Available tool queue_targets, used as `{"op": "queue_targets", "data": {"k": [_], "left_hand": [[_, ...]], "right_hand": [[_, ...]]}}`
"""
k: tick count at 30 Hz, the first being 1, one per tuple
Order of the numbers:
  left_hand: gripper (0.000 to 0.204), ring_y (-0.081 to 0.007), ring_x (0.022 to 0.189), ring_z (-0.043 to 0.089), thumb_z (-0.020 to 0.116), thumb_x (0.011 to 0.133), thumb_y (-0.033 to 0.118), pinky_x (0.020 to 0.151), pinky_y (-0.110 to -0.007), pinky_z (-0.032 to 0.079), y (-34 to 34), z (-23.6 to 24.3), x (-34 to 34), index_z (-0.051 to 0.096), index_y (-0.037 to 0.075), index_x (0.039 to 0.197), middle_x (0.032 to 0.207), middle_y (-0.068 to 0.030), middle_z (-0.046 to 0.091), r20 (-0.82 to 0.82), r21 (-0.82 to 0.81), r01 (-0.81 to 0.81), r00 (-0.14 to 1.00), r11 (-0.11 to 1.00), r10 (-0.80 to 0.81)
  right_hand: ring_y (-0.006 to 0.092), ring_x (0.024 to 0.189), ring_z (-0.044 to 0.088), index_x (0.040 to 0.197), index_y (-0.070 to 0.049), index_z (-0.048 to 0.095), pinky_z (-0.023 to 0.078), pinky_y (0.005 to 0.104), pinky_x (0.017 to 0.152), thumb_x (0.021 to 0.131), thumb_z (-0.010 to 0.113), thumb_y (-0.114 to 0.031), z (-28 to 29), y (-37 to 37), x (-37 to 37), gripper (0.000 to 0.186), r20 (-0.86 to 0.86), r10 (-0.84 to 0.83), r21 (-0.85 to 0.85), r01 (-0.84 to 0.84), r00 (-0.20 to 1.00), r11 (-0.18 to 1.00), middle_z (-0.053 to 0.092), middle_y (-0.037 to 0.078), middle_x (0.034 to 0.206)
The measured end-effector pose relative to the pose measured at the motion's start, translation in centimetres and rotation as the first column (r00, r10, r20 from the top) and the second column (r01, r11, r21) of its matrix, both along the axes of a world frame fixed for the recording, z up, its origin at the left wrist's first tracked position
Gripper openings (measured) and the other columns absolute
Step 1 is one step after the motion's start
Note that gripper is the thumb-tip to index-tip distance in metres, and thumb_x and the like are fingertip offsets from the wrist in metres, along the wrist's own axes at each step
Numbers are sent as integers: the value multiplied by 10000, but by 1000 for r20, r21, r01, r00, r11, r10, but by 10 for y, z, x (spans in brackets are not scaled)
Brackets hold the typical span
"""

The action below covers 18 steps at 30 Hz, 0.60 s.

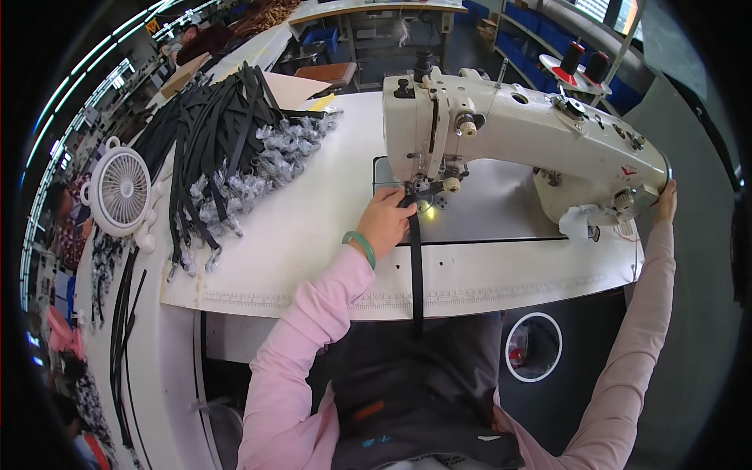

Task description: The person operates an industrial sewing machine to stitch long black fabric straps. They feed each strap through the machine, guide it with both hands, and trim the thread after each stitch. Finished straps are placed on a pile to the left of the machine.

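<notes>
A white industrial sewing machine (501, 110) stands on the worktable. My left hand (384, 223), with a green bangle at the wrist, pinches a black webbing strap (417, 270) just in front of the needle and presser foot (421, 186). From there the strap runs toward me and hangs over the table's front edge. At the machine's far right end, my right hand (667, 204) is closed over the handwheel's edge, and part of its grip is hidden. A small yellow light glows on the metal plate beside the needle.
Left on the white table (345, 251) lies a heap of black straps (219, 133) with clear plastic-wrapped ends (274, 160). A small white fan (119, 188) stands beside it. Two dark thread cones (573, 59) sit behind the machine. A white-rimmed round bin (534, 347) is below the table.
</notes>
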<state>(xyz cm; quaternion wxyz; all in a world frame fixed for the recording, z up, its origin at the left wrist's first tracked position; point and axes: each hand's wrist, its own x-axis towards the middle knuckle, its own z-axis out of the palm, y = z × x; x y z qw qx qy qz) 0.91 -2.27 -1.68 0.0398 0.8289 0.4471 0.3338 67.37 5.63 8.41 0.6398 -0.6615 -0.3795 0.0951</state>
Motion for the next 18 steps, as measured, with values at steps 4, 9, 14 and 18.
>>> {"op": "queue_targets", "data": {"k": [4,9,14,18], "left_hand": [[183,-309,1033,480,590,764,49,851,-348,444,3,-5,-2,653,56,935,1086,-153,561,40,-63,-44,998,997,46],[204,-311,1044,479,594,746,57,873,-352,429,10,1,12,656,65,940,1090,-168,559,1,24,19,1000,1000,-19],[257,-319,1054,471,592,707,35,909,-358,401,0,1,-4,656,76,953,1088,-178,558,-34,-11,-56,998,998,55],[248,-322,1023,483,618,692,80,892,-355,411,6,-2,-1,642,46,936,1105,-190,542,-7,44,-5,1000,999,5]], "right_hand": [[279,1095,495,1178,-19,488,382,324,901,892,376,-458,34,29,-14,536,513,-54,-140,146,857,979,541,166,1149],[314,1046,520,1133,-17,523,394,347,875,896,365,-448,72,9,71,516,692,-34,-193,230,721,954,563,187,1100],[217,866,572,1113,-17,501,443,311,773,905,378,-434,-27,7,-12,482,151,-117,-93,132,982,987,591,139,985],[170,830,568,1102,-25,509,451,285,742,905,387,-422,-57,-11,-20,460,-66,-35,175,46,997,983,597,93,911]]}}
